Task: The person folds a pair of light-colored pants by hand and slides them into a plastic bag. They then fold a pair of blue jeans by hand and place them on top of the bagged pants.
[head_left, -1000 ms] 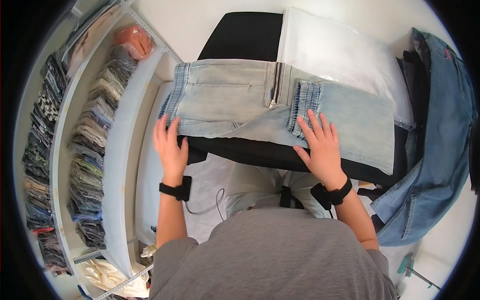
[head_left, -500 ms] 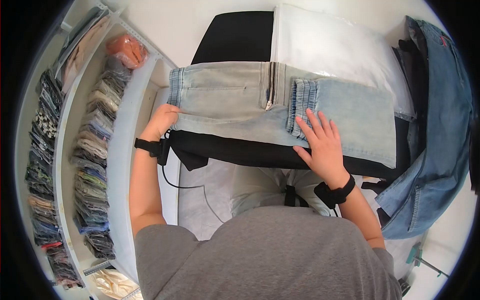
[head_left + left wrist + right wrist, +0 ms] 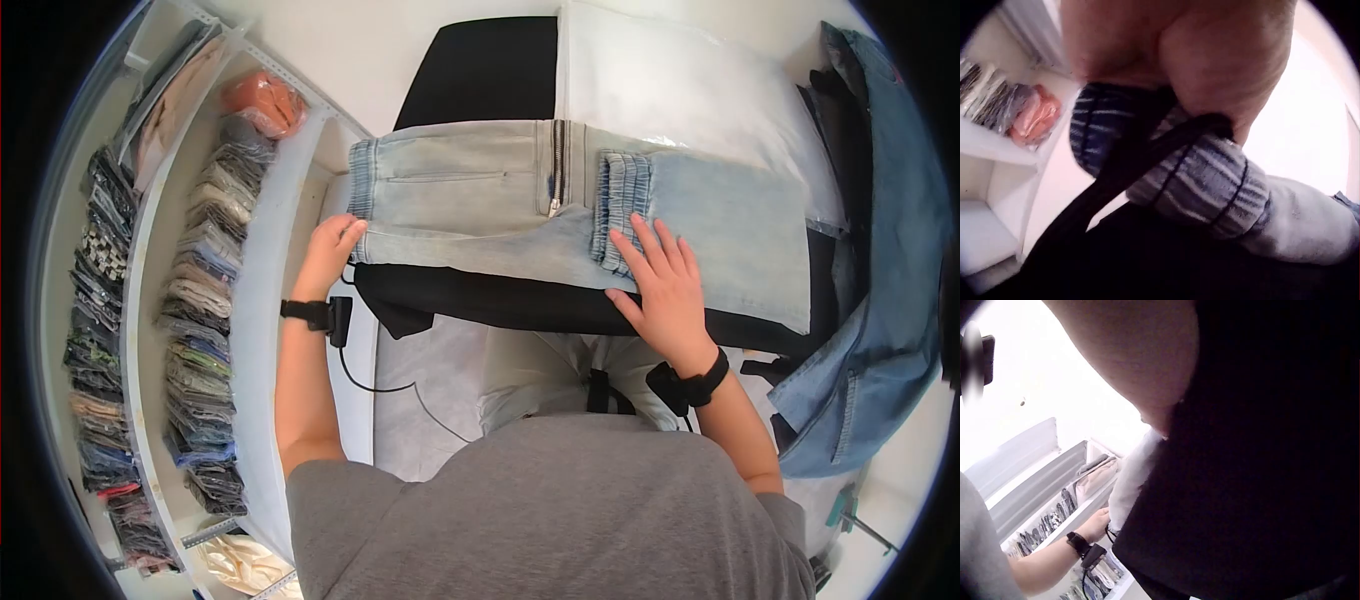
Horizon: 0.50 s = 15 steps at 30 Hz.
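Light-wash denim trousers (image 3: 450, 215) lie flat and folded, with a zip (image 3: 557, 175) near the middle and a gathered elastic band (image 3: 362, 182) at the left end. My left hand (image 3: 327, 250) grips the near corner of that band. In the left wrist view the ribbed elastic (image 3: 1200, 184) shows just under the hand, crossed by a black strap (image 3: 1141, 159). My right hand (image 3: 668, 292) rests with spread fingers on the folded-over leg, fingertips at its elastic cuff (image 3: 618, 215). In the right wrist view its fingers are hidden.
Black cloth (image 3: 500, 305) lies under the trousers. Behind them is a white plastic-wrapped pack (image 3: 690, 80). Blue jeans (image 3: 890, 280) hang at the right. Shelves (image 3: 265, 300) on the left hold several bagged garments (image 3: 200, 290).
My left hand has gone from spread fingers at the trousers' left end to gripping the band's near corner, straightening that near edge. The right hand has stayed on the folded leg.
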Motion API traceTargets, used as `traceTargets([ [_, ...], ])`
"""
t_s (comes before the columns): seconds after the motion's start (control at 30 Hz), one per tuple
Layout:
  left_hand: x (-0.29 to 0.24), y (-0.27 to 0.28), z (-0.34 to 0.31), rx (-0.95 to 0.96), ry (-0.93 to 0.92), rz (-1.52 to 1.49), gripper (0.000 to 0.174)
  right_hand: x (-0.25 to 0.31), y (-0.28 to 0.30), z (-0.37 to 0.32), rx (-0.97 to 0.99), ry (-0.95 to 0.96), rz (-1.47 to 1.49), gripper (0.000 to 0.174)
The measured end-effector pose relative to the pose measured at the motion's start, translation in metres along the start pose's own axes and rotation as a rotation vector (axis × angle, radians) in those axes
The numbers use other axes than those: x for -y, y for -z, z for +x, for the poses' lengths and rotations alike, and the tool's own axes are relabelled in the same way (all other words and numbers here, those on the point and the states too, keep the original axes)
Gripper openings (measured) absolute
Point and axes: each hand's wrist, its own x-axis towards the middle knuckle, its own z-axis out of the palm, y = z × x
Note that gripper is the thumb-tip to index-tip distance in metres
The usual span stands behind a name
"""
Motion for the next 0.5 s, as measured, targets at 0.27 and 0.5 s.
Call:
traceTargets([
  [0.27, -0.029, -0.019, -0.007, -0.267, 0.239, 0.537, 0.058, 0.076, 0.015, 0.038, 0.052, 0.298, 0.099, 0.059],
  [0.5, -0.036, -0.046, -0.025, -0.576, 0.568, 0.101, 0.106, 0.112, -0.057, 0.06, 0.024, 0.4, 0.126, 0.067],
])
